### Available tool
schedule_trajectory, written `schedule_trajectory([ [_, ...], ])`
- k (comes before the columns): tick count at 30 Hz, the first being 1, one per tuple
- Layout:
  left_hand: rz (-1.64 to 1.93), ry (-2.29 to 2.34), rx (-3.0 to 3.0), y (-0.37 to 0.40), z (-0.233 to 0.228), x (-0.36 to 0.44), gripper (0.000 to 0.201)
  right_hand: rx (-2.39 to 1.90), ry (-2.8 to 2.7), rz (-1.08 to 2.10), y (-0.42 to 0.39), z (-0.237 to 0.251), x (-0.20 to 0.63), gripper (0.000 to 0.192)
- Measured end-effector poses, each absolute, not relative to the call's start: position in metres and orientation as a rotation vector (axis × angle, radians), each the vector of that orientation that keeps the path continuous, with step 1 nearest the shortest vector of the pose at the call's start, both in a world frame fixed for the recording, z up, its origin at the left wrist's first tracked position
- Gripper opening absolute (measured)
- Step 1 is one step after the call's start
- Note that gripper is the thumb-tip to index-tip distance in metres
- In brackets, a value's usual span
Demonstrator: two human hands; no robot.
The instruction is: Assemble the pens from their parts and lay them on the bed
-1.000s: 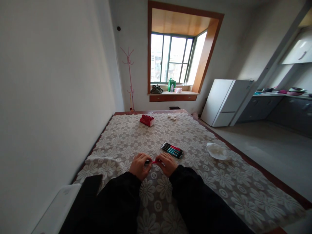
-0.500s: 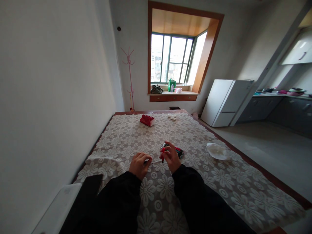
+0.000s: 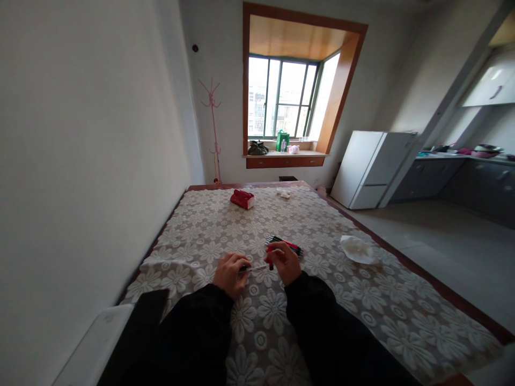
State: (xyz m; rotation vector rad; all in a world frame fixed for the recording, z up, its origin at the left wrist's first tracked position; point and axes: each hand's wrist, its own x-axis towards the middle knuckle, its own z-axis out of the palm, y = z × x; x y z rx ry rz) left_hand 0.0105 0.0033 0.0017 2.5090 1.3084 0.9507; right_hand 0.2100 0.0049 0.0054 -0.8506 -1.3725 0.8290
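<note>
Both my hands rest over a table covered with a floral lace cloth (image 3: 362, 300). My left hand (image 3: 229, 274) grips a thin pen body (image 3: 254, 268) whose pale tip points right. My right hand (image 3: 285, 261) holds a small red cap (image 3: 271, 262) just beside that tip, apart from it. Right behind my right hand lies a bundle of several pens (image 3: 290, 246), red, teal and black, partly hidden by my fingers.
A red box (image 3: 242, 198) sits at the far side of the table, with a small white scrap (image 3: 284, 192) near it. A crumpled white tissue (image 3: 356, 250) lies to the right. A wall runs along the left; a white fridge (image 3: 372, 168) stands beyond.
The hands were together on a pen; the right hand pulled the red cap off and moved right toward the pen bundle, then came back slightly toward the pen tip.
</note>
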Motion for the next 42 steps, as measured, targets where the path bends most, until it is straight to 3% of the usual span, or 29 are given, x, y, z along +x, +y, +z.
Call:
schedule_trajectory([
  [8, 0.782, 1.235, 2.645, 0.005, -0.009, 0.011, 0.04, -0.802, -1.204, 1.011, 0.006, 0.012, 0.209, 0.032],
  [13, 0.786, 1.246, 2.63, 0.006, -0.01, 0.01, 0.026, -0.761, -1.071, 1.046, 0.008, 0.014, 0.211, 0.067],
  [17, 0.818, 1.255, 2.599, 0.005, -0.006, 0.01, 0.01, -0.814, -1.081, 1.065, 0.009, 0.012, 0.213, 0.042],
  [21, 0.827, 1.251, 2.599, 0.005, -0.004, 0.011, 0.008, -0.804, -1.058, 1.041, 0.01, 0.01, 0.214, 0.045],
  [27, 1.048, 1.259, 2.539, 0.005, 0.0, 0.012, 0.012, -0.765, -1.163, 1.013, 0.01, 0.008, 0.213, 0.031],
  [33, 1.232, 1.454, 2.378, 0.003, 0.006, 0.011, 0.013, -0.881, -1.543, 0.701, 0.007, 0.004, 0.21, 0.026],
  [42, 1.214, 1.393, 2.464, 0.0, 0.007, 0.012, 0.013, -1.023, -1.864, 0.331, 0.006, -0.005, 0.213, 0.028],
])
